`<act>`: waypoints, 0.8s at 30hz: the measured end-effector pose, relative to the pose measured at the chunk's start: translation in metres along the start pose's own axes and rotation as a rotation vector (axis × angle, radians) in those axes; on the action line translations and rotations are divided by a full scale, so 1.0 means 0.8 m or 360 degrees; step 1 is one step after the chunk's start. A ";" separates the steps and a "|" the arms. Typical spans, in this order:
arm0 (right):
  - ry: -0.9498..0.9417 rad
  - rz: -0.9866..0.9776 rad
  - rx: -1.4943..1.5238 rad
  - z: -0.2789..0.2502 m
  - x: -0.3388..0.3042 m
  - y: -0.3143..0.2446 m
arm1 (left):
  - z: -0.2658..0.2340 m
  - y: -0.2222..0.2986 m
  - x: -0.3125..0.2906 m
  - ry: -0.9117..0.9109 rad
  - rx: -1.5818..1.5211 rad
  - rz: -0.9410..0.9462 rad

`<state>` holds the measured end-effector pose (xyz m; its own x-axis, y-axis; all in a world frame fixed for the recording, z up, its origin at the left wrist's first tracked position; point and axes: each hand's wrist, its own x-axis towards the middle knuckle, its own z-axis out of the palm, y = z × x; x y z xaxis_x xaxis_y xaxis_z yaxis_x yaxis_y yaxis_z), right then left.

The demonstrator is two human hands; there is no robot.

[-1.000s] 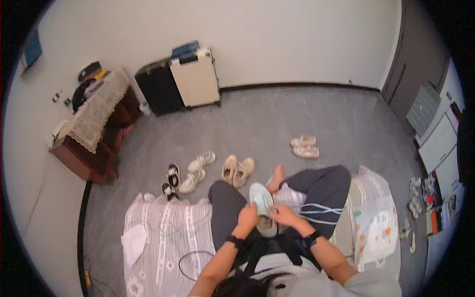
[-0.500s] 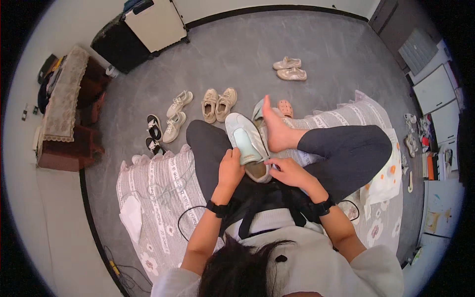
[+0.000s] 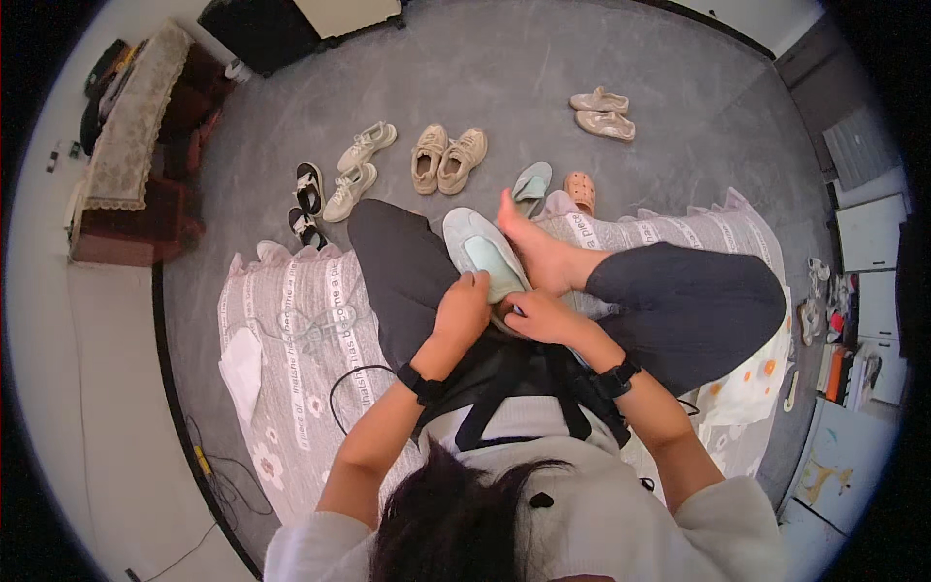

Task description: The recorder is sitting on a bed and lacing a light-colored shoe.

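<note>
A light grey sneaker [image 3: 467,223] with a pale green tongue [image 3: 495,262] rests on my lap between my knees, toe pointing away. Its lace holes show no lace that I can make out. My left hand [image 3: 463,310] pinches the tongue near the shoe's opening. At the right side of the collar, my right hand [image 3: 545,316] has its fingers closed on the shoe's edge. Both hands cover most of the opening. Just beyond my bare foot [image 3: 533,247], a matching pale green and grey shoe [image 3: 531,182] is partly visible on the floor.
Bedding [image 3: 291,339] lies under me. On the floor ahead are a pink clog [image 3: 580,190], beige sneakers [image 3: 464,160], white sneakers [image 3: 351,189], black shoes [image 3: 308,189] and shiny beige shoes [image 3: 606,124]. A loose lace-like cord [image 3: 315,328] lies on the bedding at left.
Both hands have drawn closer together over the shoe's opening, hiding more of it. My left hand has shifted toward the tongue's top. The whole view has tilted, so the floor shoes sit higher.
</note>
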<state>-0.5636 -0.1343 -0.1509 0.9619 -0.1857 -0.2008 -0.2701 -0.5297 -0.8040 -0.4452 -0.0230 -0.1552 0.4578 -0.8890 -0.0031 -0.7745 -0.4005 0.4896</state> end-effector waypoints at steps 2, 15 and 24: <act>-0.0170 0.0043 -0.0092 0.009 0.009 0.018 | 0.008 0.002 0.006 -0.0067 0.0100 0.0192; -0.0447 -0.0161 0.0308 -0.144 0.020 -0.008 | -0.026 0.017 0.027 -0.0357 -0.0001 -0.0167; -0.0434 0.0094 0.0850 -0.258 0.038 -0.119 | -0.095 0.097 0.112 -0.0742 -0.1621 0.0627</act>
<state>-0.5176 -0.2600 0.0349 0.9413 0.0541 -0.3331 -0.3324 -0.0229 -0.9429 -0.4310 -0.1164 -0.0512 -0.1010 -0.9909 0.0891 -0.0257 0.0922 0.9954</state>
